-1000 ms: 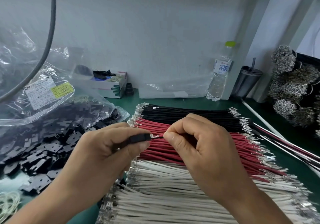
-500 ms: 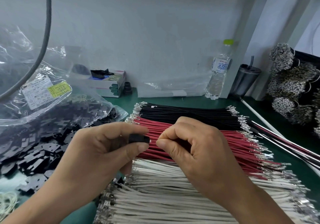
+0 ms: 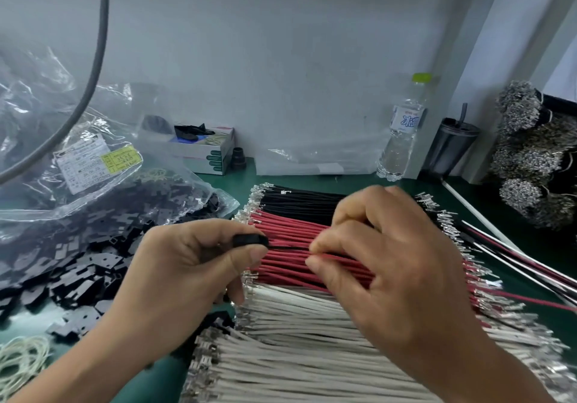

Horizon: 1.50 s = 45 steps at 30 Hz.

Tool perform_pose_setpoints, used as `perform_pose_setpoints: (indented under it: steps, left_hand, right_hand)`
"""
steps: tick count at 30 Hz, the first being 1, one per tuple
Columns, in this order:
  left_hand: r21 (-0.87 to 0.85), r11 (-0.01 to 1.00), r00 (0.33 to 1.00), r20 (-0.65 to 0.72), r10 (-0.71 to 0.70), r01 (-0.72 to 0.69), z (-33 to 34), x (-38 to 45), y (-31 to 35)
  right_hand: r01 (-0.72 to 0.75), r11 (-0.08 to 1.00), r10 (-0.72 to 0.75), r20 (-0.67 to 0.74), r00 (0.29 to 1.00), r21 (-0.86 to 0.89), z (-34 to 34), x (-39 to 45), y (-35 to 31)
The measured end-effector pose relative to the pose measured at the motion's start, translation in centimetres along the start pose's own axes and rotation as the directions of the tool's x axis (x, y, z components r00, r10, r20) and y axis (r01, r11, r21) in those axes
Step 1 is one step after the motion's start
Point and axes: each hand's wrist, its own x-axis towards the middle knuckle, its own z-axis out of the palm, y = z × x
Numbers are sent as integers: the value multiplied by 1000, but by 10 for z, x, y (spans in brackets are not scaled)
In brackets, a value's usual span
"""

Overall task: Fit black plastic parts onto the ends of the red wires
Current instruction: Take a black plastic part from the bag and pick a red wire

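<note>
My left hand [image 3: 187, 265] pinches a small black plastic part [image 3: 249, 241] between thumb and forefinger, just above the left ends of the red wires [image 3: 290, 231]. A red wire runs out of the part to the right and into my right hand [image 3: 384, 265]. That hand is blurred and its fingertips pinch the wire, about a hand's width from the part. Under both hands the red wires lie in a flat row, with metal terminals at both ends. A heap of loose black plastic parts [image 3: 78, 265] lies on the left, beside my left hand.
Black wires [image 3: 299, 198] lie behind the red row and white wires [image 3: 296, 355] in front. A clear bag [image 3: 62, 165] of black parts lies at left. A box [image 3: 215, 152], a water bottle [image 3: 402, 134], a dark cup [image 3: 452, 149] and terminal bundles [image 3: 530, 152] line the back and right.
The wire's bare terminal, visible one second ago, has gone into the black part. My right hand has since slid to the right along the wire, away from my left hand.
</note>
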Motion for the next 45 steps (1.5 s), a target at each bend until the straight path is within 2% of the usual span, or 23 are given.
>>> perform_pose_setpoints:
  steps: [2,4,6,9,18,23,27,32,41,45]
  left_hand:
    - [-29,999,999,-27,-21,20,-4,2,-2]
    - [-55,998,999,-8,-42,41,-3,2,-4]
    - [-68,996,998,19,-64,65,0,2,-7]
    - [-67,996,998,14,-66,66,1,1,-8]
    - [-38,999,999,-36,-30,28,-4,6,-12]
    - [-31,999,998,-49,-37,36,-4,6,-11]
    - [-30,999,996,-79,-48,46,-6,5,-11]
    - [-101,994,999,-20,-46,44,-4,5,-6]
    - [-183,980,997,51,-65,73,-2,3,-4]
    - [-193,978,995,75,-64,78,-4,3,-5]
  right_hand:
    - [4,999,-13,194,981,46,-1,-2,-7]
    - [-28,1000,24,452,892,2,7,-3,-11]
    - [-71,997,52,518,854,16,12,-8,-9]
    - [-103,994,65,530,846,42,13,-8,-6]
    - [-133,990,97,475,875,42,8,-6,-5]
    - [-214,967,141,408,902,140,8,-5,-1]
    - [-191,978,162,269,949,86,3,-4,4]
    - [-176,966,170,46,984,189,3,0,5]
    - [-194,959,197,6,980,207,11,-3,2]
    - [-137,979,142,-19,990,151,12,-3,4]
